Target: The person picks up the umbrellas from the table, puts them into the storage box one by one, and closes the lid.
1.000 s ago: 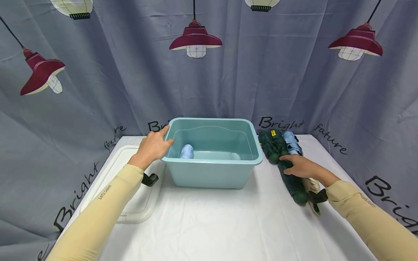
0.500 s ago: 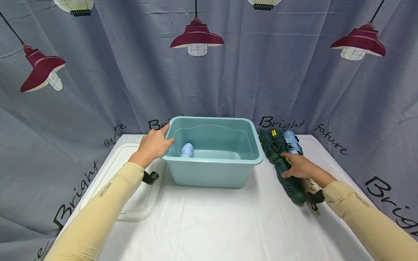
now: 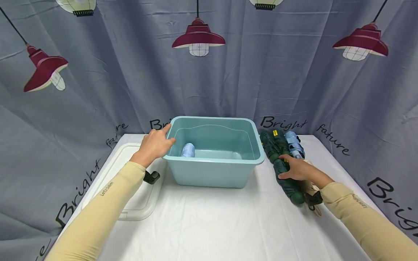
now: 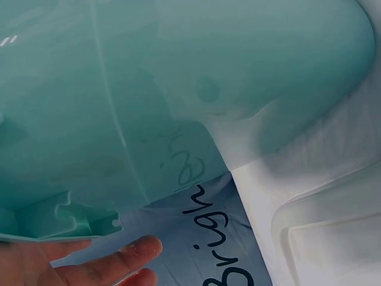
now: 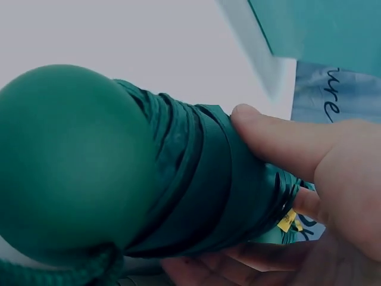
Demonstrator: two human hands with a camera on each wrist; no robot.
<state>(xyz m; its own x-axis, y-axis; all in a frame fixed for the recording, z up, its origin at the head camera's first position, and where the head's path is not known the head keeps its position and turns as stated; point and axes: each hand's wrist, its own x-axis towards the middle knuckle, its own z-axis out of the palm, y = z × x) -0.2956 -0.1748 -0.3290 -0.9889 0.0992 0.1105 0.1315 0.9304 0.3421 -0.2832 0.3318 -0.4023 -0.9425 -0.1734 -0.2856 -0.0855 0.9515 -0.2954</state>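
My left hand (image 3: 155, 144) rests at the left rim of a teal plastic bin (image 3: 209, 174), thumb over the inner side. In the left wrist view its fingers (image 4: 128, 256) lie fairly straight outside the rim. A light blue rolled bundle (image 3: 187, 150) lies inside the bin at the left. On the right, my right hand (image 3: 298, 169) grips a dark green folded umbrella (image 3: 290, 186). The right wrist view shows the thumb on one side of this umbrella (image 5: 196, 173) and fingers on the other, with its rounded end and cord nearest the camera.
Dark green folded umbrellas (image 3: 270, 145) and a light blue one (image 3: 294, 142) lie at the back right. A beige folded item (image 3: 308, 188) lies partly hidden under my right wrist. The white lid (image 3: 137, 208) lies left of the bin; a printed curtain (image 3: 209, 87) hangs behind.
My right hand has closed its thumb and fingers round the green umbrella and shifted slightly left with it. The left hand stays at the bin's rim.
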